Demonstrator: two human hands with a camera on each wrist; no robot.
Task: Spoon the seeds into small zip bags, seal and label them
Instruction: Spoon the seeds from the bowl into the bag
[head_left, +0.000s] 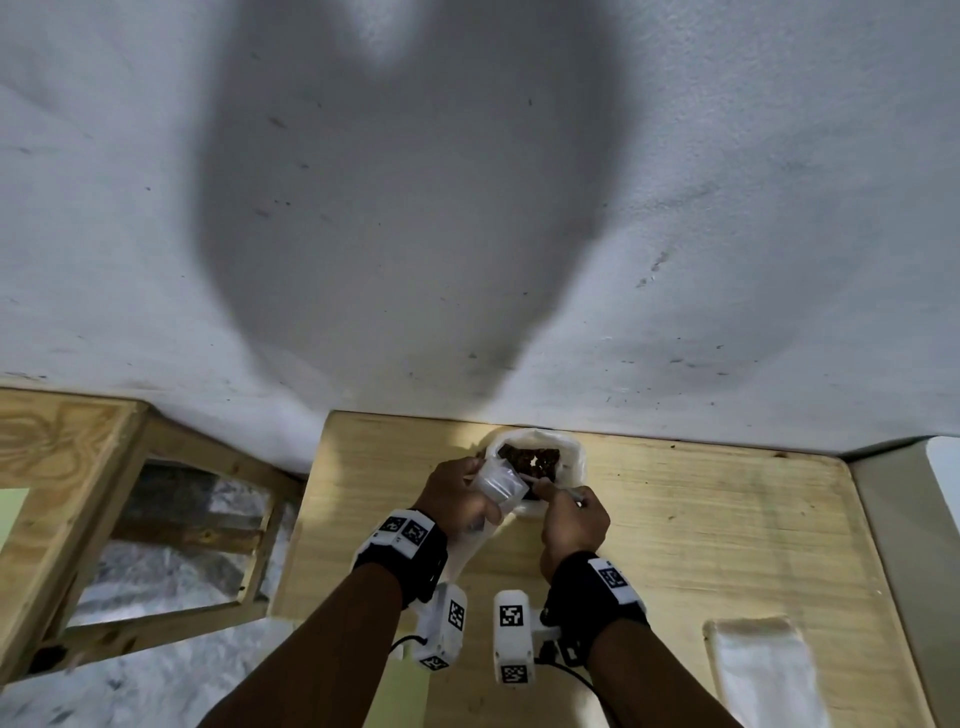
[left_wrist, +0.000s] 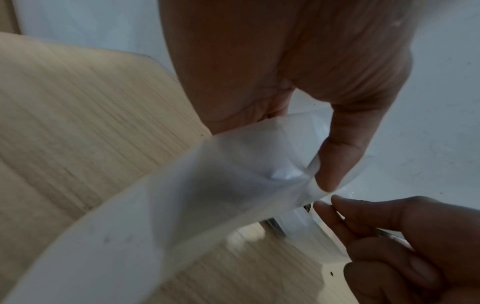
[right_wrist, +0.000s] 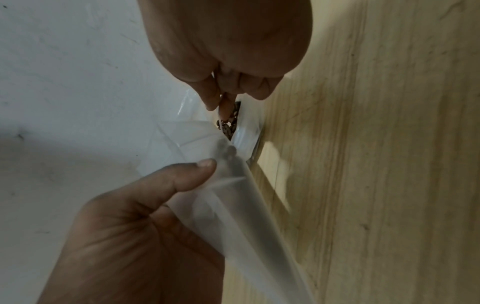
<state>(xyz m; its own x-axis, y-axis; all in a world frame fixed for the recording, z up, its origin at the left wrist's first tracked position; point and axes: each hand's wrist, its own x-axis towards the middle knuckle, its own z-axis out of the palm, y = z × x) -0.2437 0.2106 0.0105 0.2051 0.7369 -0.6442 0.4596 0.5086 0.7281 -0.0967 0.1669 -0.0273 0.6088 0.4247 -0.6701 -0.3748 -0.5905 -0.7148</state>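
- Left hand (head_left: 457, 499) is holding a small clear zip bag (head_left: 498, 483) up off the table, thumb and fingers pinching it near the mouth. The mouth looks pulled open and tilted toward the seeds.
- In the left wrist view the thumb (left_wrist: 337, 156) presses on the bag's top edge (left_wrist: 259, 164), with the rest of the plastic trailing down toward the camera, pretty blurry.
- Right hand (head_left: 574, 525) is curled round a thin spoon (head_left: 558, 489). The handle pokes out past the knuckles and the bowl end sits right at the zip bag's mouth.
- The right wrist view shows the spoon tip (right_wrist: 225, 111) just above the brown seeds (right_wrist: 228, 127). Can't tell how many seeds are on it.
- The seeds (head_left: 532, 460) sit in a bigger white plastic bag (head_left: 574, 457) with its top rolled open, at the far edge of the wooden table (head_left: 727, 519), touching or almost touching the white wall (head_left: 467, 208).
- The small bag hovers just in front of and above that big bag, both hands close together over it.
- Another flat clear bag (head_left: 758, 670) lies on the table near the right forearm, well apart from the action.
- A wooden frame (head_left: 78, 467) stands off to the left of the table.
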